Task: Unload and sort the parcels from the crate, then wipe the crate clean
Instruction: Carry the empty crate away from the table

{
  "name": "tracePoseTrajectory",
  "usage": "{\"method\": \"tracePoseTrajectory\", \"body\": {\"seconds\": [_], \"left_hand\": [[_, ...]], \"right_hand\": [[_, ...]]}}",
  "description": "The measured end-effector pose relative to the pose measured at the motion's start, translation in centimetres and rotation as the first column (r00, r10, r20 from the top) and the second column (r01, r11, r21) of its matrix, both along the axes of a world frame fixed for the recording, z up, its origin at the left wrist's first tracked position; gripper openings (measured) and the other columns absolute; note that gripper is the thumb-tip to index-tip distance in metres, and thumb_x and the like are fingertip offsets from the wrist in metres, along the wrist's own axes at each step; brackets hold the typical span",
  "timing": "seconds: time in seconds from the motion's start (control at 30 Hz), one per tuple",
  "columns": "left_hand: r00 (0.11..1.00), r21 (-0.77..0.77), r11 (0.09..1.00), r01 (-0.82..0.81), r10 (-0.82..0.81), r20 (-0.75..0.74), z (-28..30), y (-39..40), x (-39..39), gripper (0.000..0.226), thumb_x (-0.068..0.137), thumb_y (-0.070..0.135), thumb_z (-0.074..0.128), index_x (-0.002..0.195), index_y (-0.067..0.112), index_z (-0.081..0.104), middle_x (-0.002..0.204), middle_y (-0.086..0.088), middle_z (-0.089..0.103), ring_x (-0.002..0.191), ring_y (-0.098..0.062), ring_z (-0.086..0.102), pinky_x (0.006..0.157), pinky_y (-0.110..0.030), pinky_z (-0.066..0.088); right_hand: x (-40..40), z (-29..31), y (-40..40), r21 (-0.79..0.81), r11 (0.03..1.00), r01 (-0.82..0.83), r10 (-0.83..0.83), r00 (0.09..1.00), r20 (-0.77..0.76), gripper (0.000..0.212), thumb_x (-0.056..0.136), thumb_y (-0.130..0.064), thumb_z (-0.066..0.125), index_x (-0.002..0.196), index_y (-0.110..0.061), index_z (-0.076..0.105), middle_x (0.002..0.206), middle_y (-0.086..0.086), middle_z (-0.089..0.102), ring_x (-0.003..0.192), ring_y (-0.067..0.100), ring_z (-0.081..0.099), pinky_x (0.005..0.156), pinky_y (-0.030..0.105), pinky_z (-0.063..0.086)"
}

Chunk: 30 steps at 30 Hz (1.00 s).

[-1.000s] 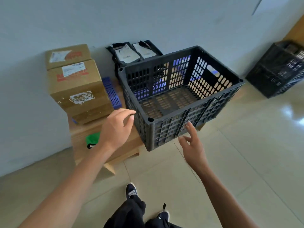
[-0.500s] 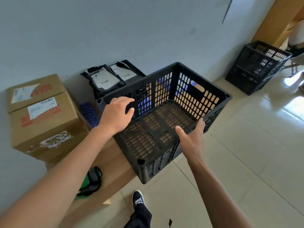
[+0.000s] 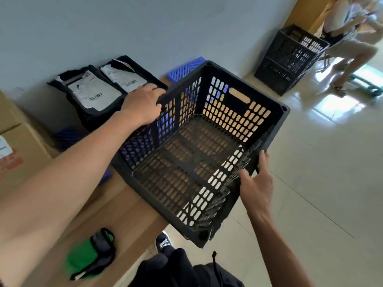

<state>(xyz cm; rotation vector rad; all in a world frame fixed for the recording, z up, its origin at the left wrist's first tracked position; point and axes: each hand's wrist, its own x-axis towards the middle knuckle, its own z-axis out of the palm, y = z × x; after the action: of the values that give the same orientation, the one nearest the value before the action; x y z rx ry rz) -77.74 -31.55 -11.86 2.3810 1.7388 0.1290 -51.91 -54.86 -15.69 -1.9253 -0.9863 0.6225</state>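
1. A green cloth (image 3: 87,259) lies nearest on the wooden bench (image 3: 124,216), handy for wiping.
2. The right hand (image 3: 256,186) grips the empty black crate (image 3: 207,154) by its near wall; the crate overhangs the bench edge.
3. The left hand (image 3: 143,104) curls over the far rim (steadying it, probably).
4. Black parcels (image 3: 93,94) rest against the wall, sorted.

We can read no words or numbers anywhere. The two black plastic mailer bags (image 3: 97,94) against the wall carry white shipping labels (image 3: 91,94) with barcodes, their print too small to make out. The brown cardboard box (image 3: 18,154) at left bears a white label and blurred red marking.
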Motion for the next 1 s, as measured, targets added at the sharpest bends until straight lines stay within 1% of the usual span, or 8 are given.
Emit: {"method": "tracePoseTrajectory", "body": {"seconds": [0.07,0.2,0.27,0.33,0.57,0.7,0.8,1.0], "left_hand": [[0.999,-0.039,0.999,0.021,-0.019,0.035,-0.4,0.4,0.3,0.054,0.1,0.024,0.055,0.153,0.026,0.043,0.155,-0.005,0.045,0.137,-0.032,0.048,0.105,-0.052,0.047],[0.997,-0.049,0.998,0.029,-0.026,0.073,-0.6,1.1,1.2,0.059,0.097,0.023,0.056,0.154,0.03,0.042,0.149,-0.009,0.053,0.129,-0.036,0.054,0.102,-0.052,0.048],[0.994,-0.051,0.998,0.037,-0.031,0.101,-0.7,1.4,1.9,0.06,0.096,0.02,0.056,0.154,0.031,0.042,0.143,-0.014,0.057,0.125,-0.04,0.056,0.1,-0.052,0.049],[0.989,-0.078,0.996,0.04,-0.029,0.146,-0.9,1.3,2.8,0.062,0.097,0.017,0.054,0.155,0.033,0.04,0.139,-0.018,0.06,0.121,-0.042,0.059,0.1,-0.053,0.05],[0.987,-0.053,0.998,-0.037,0.045,0.155,-1.0,-0.2,4.2,0.067,0.099,0.007,0.052,0.158,0.032,0.036,0.138,-0.02,0.06,0.118,-0.045,0.06,0.096,-0.052,0.051],[0.977,-0.041,0.997,-0.064,0.071,0.2,-0.7,-1.5,5.9,0.068,0.094,0.004,0.054,0.154,0.034,0.043,0.14,-0.018,0.061,0.121,-0.044,0.06,0.099,-0.049,0.05],[0.968,-0.012,0.999,-0.049,0.05,0.247,-0.2,-2.3,8.9,0.064,0.095,0.005,0.056,0.152,0.032,0.048,0.138,-0.017,0.063,0.122,-0.042,0.06,0.099,-0.048,0.051],[0.949,0.044,0.998,0.039,-0.051,0.311,0.1,-4.2,16.8,0.06,0.091,0.001,0.061,0.147,0.02,0.056,0.128,-0.018,0.069,0.119,-0.039,0.062,0.098,-0.047,0.052]], "right_hand": [[0.4,0.3,-0.1,0.028,1.0,0.013,-0.014,1.0,0.022,0.072,0.093,0.001,0.06,0.156,-0.021,0.034,0.156,-0.012,0.041,0.14,0.012,0.045,0.118,0.045,0.039],[1.2,1.5,0.1,0.035,0.998,0.054,-0.055,0.998,0.019,0.063,0.093,0.005,0.059,0.142,-0.032,0.045,0.121,-0.016,0.063,0.103,-0.009,0.059,0.093,0.029,0.056],[2.0,1.8,0.4,-0.006,0.999,0.044,-0.043,0.999,0.015,0.062,0.092,0.008,0.057,0.134,-0.035,0.046,0.105,-0.027,0.06,0.09,-0.021,0.059,0.075,0.01,0.053],[2.6,2.0,0.9,-0.035,0.999,0.028,-0.028,1.0,0.004,0.063,0.089,0.009,0.057,0.138,-0.029,0.048,0.101,-0.028,0.059,0.086,-0.023,0.058,0.067,0.002,0.047],[2.9,0.6,1.7,0.023,0.997,0.075,-0.073,0.994,-0.086,0.085,0.09,0.017,0.054,0.158,-0.029,0.03,0.105,-0.017,0.064,0.087,0.002,0.07,0.069,0.023,0.062],[5.7,0.9,1.1,0.039,0.997,0.064,-0.06,0.994,-0.094,0.082,0.089,0.022,0.05,0.156,-0.023,0.033,0.102,-0.025,0.056,0.084,-0.009,0.068,0.061,0.018,0.058],[9.6,1.6,0.6,0.002,0.998,0.064,-0.063,0.996,-0.068,0.081,0.087,0.024,0.049,0.152,-0.023,0.04,0.107,-0.022,0.059,0.092,-0.012,0.066,0.07,0.03,0.064],[17.7,2.3,-2.0,-0.08,0.994,0.075,-0.079,0.996,-0.038,0.085,0.087,0.016,0.057,0.157,-0.024,0.032,0.096,-0.003,0.069,0.075,0.007,0.073,0.069,0.035,0.065]]}}
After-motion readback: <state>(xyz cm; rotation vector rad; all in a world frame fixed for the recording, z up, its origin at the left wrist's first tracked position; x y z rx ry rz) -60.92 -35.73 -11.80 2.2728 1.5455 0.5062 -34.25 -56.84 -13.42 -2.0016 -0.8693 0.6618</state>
